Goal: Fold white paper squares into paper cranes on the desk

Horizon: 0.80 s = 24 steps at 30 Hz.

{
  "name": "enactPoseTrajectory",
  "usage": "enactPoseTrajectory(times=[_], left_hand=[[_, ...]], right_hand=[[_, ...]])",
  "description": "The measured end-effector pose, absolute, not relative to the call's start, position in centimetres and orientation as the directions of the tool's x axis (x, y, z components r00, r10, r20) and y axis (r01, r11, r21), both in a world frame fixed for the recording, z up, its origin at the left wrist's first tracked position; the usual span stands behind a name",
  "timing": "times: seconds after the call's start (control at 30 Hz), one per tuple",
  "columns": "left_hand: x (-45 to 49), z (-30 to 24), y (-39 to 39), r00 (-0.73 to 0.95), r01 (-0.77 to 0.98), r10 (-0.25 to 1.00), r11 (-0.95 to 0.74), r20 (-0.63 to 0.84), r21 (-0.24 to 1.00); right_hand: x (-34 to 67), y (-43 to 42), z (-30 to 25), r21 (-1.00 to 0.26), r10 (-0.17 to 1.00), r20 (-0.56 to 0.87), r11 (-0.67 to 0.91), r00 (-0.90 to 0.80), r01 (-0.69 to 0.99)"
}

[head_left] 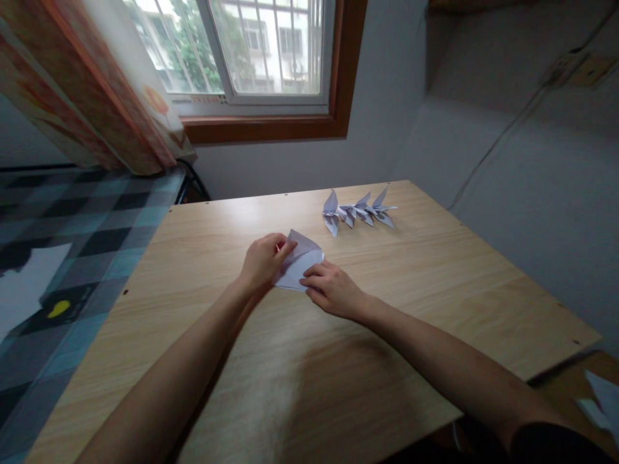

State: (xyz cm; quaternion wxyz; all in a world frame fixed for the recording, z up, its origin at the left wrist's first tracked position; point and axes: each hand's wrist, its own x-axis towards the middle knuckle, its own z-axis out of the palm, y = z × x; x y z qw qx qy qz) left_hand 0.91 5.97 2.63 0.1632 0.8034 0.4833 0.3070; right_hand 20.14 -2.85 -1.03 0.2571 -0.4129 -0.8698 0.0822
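A sheet of white paper (296, 265), folded into a smaller shape with a raised flap, is between my hands over the middle of the table. My left hand (265, 258) pinches its upper left edge between thumb and fingers. On its lower right part lies my right hand (333, 287), fingers curled over the edge and pressing it. Beyond them, several folded paper cranes (360, 211) stand in a row near the table's far edge, wings pointing up and out.
The light wooden table (425, 270) has small dark holes along its edges. To the left is a bed with a checked cover (72, 206), with white paper sheets (33, 283) and a dark packet (60, 309) on it. A window (271, 51) and curtain (91, 84) are behind. More white paper (602, 396) lies lower right.
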Motion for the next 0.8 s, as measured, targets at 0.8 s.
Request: enactPoseTrajectory(times=[0.8], left_hand=[[-1.5,0.4,-0.1,0.746,0.542,0.603,-0.797,0.284,0.267]], right_hand=[[20.7,-2.9,1.5,0.209,0.409,0.339,0.845,-0.847,0.492]])
